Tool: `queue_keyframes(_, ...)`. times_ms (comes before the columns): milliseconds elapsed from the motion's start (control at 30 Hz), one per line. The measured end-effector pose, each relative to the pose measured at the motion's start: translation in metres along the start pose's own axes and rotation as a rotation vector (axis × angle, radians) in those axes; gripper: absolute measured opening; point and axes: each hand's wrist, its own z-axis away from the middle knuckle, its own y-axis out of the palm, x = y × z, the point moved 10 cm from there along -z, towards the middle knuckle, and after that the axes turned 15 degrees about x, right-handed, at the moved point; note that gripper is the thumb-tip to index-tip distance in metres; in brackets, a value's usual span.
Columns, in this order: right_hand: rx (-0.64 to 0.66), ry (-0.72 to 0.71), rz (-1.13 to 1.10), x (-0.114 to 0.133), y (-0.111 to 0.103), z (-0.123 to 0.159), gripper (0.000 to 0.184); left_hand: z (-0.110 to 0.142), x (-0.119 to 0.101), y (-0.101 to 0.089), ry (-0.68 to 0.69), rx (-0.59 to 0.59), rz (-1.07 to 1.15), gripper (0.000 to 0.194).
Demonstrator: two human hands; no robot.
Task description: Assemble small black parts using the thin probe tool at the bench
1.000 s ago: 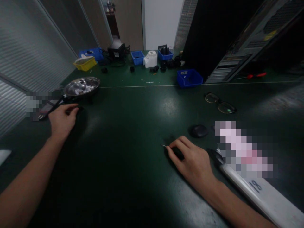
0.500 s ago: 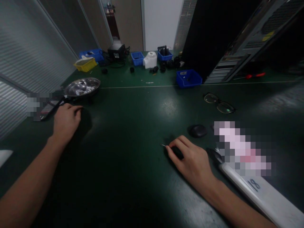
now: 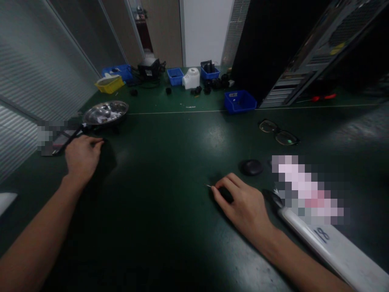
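My left hand (image 3: pixel 81 156) rests on the dark green table mat (image 3: pixel 170 154) just in front of a shallow metal dish (image 3: pixel 105 112). Its fingers are curled, and the tips pinch something small and dark that I cannot make out. My right hand (image 3: pixel 244 202) lies on the mat at centre right. Its fingers are closed over a small black object (image 3: pixel 226 195). A thin metal tip (image 3: pixel 209 186) sticks out to the left of that hand.
A black oval piece (image 3: pixel 251 167) and a pair of glasses (image 3: pixel 278 133) lie beyond my right hand. A long white part marked 18 (image 3: pixel 328 243) lies to its right. Blue bins (image 3: pixel 240 100), a yellow bin (image 3: pixel 109 84) and an open computer case (image 3: pixel 304 52) stand at the back.
My left hand has shifted a little to the right and towards me, with its fingers still curled. My right hand has barely moved.
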Motion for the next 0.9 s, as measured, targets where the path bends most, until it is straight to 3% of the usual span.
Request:
queue_keyframes(167, -0.014, -0.010, -0.011, 0.001, 0.000, 0.000, 0.019, 0.001, 0.005, -0.005, -0.047, -0.024, -0.027, 0.048)
queue_keyframes(267, -0.017, -0.010, -0.015, 0.003, 0.001, 0.000, 0.018, 0.002, -0.015, -0.012, -0.018, -0.033, 0.016, 0.041)
queue_keyframes(333, -0.012, -0.011, -0.019, 0.003, 0.002, 0.000, 0.018, 0.010, -0.055, -0.017, 0.080, -0.019, 0.080, 0.035)
queue_keyframes(433, -0.008, -0.009, -0.044, 0.003, 0.002, 0.000, 0.019, 0.045, -0.150, -0.017, 0.369, 0.060, 0.314, 0.026)
queue_keyframes(533, -0.020, -0.023, -0.088, 0.004, 0.000, 0.000, 0.020, 0.107, -0.255, 0.010, 0.754, 0.355, 0.525, 0.017)
queue_keyframes(600, -0.026, -0.051, -0.129, 0.007, -0.001, 0.000, 0.020, 0.144, -0.293, 0.023, 0.918, 0.418, 0.564, 0.013)
queue_keyframes(700, 0.000, -0.105, -0.176, 0.013, 0.001, 0.001, 0.019, 0.164, -0.304, 0.035, 0.969, 0.366, 0.575, 0.008)
queue_keyframes(800, 0.038, -0.138, -0.183, 0.018, 0.005, 0.002, 0.018, 0.160, -0.295, 0.038, 0.941, 0.345, 0.584, 0.005)
queue_keyframes(900, 0.055, -0.136, -0.169, 0.019, 0.007, 0.003, 0.018, 0.152, -0.287, 0.042, 0.871, 0.403, 0.619, 0.007)
